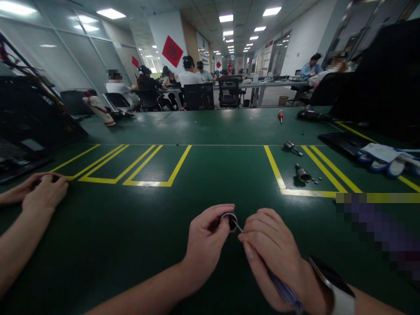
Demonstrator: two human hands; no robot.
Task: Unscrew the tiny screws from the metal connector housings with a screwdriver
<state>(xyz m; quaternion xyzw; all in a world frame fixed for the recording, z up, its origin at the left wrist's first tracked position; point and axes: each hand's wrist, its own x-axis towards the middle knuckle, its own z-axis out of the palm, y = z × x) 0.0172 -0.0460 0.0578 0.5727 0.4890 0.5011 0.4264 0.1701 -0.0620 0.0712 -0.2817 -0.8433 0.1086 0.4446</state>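
My left hand [205,245] pinches a small round metal part [229,218] between thumb and fingers, just above the green table [131,232]. My right hand [272,253] grips a thin screwdriver [282,291] with a blue handle, and its tip points into the opening of the metal part. A watch sits on my right wrist. Both hands are close together near the table's front edge.
A co-worker's hands [42,190] rest at the left. Two metal cylindrical parts [302,173] [292,148] and tiny screws lie inside yellow floor-tape boxes at the right. Gloves [387,159], a red screwdriver [281,115] and black cases sit farther back. People work at distant desks.
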